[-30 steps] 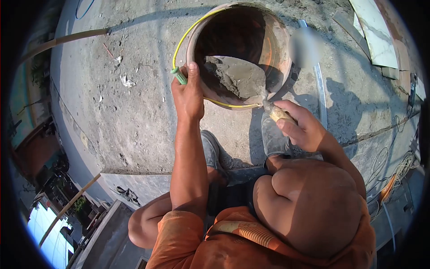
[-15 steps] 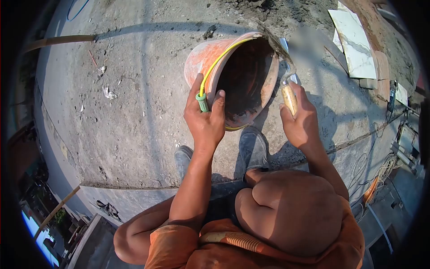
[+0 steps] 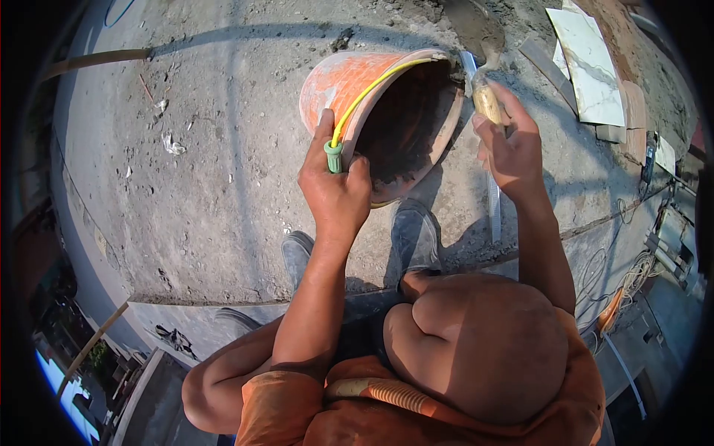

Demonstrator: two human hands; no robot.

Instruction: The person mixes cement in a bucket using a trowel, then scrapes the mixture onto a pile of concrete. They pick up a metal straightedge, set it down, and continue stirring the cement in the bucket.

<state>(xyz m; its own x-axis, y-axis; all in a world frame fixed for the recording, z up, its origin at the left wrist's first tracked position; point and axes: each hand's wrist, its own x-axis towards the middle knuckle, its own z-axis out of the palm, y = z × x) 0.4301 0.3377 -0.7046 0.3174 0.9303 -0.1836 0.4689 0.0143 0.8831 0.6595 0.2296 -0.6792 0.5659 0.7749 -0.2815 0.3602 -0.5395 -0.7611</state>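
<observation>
An orange bucket [image 3: 327, 89] lies tipped on its side, its mouth turned towards me and to the right. Its yellow handle [image 3: 372, 91] with a green grip [image 3: 334, 157] runs along the rim. Dark residue coats the inside. My left hand [image 3: 335, 189] is closed on the near left rim, thumb at the mouth and fingers outside, beside the green grip. In my right hand [image 3: 513, 145] is a trowel by its wooden handle [image 3: 487, 102]. The trowel's blade [image 3: 476, 30], mud-coloured, points away from me, beyond the bucket's right edge.
A metal straightedge [image 3: 494, 208] lies on the concrete right of the bucket, partly behind my right hand. White marbled tile pieces [image 3: 587, 67] lie at the upper right. My shoes [image 3: 416, 234] stand close below the bucket. Tangled cord [image 3: 639, 279] lies at the right.
My right hand has moved up and outward with the trowel, whose blade has left the bucket's rim. The bucket has shifted slightly left, still held by my left hand.
</observation>
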